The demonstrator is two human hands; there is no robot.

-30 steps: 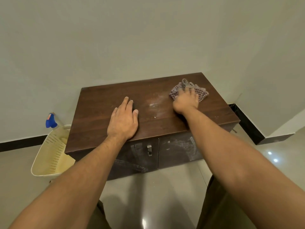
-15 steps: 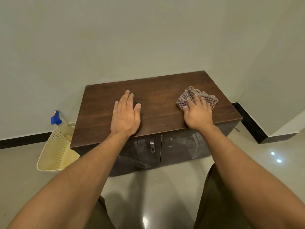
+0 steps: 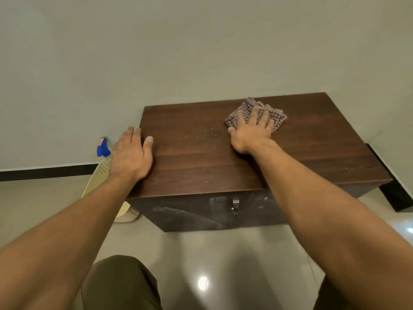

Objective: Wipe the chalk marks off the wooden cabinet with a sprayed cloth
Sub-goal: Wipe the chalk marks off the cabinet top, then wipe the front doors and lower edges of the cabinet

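Note:
The dark wooden cabinet (image 3: pixel 301 157) stands against the wall. Faint white chalk specks (image 3: pixel 204 136) remain on the middle of its top, and chalk smears (image 3: pixel 185 214) show on its front doors. My right hand (image 3: pixel 251 130) lies flat with spread fingers on a checked cloth (image 3: pixel 277 116), pressing it against the far part of the top. My left hand (image 3: pixel 131 154) rests palm down, fingers together, over the cabinet's left edge and holds nothing.
A cream perforated basket (image 3: pixel 100 173) sits on the floor left of the cabinet, with a blue spray bottle head (image 3: pixel 102 148) above it near the wall. A metal handle (image 3: pixel 235 205) is on the cabinet front. Glossy floor tiles lie in front; my knees are below.
My right hand slid the cloth left and back across the top. My left hand shifted to the cabinet's left edge. The large chalk patch seen a second ago is reduced to specks.

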